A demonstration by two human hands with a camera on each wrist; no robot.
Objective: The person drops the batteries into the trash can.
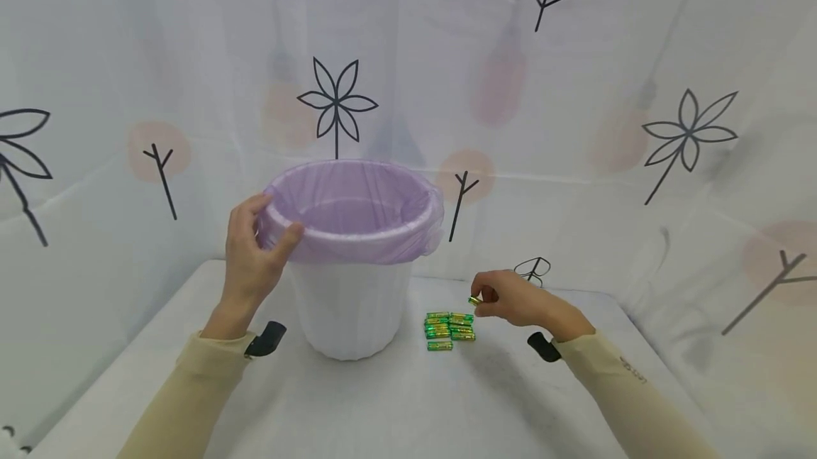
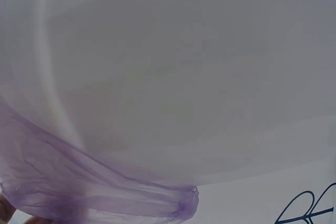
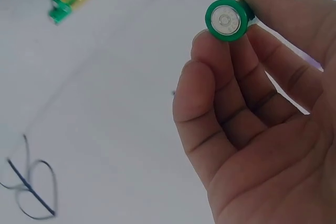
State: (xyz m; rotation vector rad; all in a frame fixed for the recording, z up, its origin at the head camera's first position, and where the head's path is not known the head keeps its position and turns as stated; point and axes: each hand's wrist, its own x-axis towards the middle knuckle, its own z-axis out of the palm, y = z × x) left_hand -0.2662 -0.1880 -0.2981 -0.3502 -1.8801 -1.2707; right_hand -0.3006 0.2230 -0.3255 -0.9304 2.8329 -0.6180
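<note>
A white bin (image 1: 349, 310) stands left of centre, its rim lined with a thin purple bag (image 1: 357, 250) folded over the outside. My left hand (image 1: 252, 250) grips the bin's rim at its left side, thumb at the front and fingers round the back. Between thumb and fingertips, my right hand (image 1: 513, 297) pinches a green and gold battery (image 3: 226, 20) in the air, its flat silver end facing the right wrist camera. Just left of that hand, several matching batteries (image 1: 449, 326) lie in two columns on the table, one set a little apart at the front.
The white table (image 1: 357, 409) ends at a pale curtain (image 1: 408, 40) printed with flowers and twigs, which closes in the back and both sides. The tall bin stands between the left hand and the batteries. Dark bands (image 1: 267, 339) sit at both wrists.
</note>
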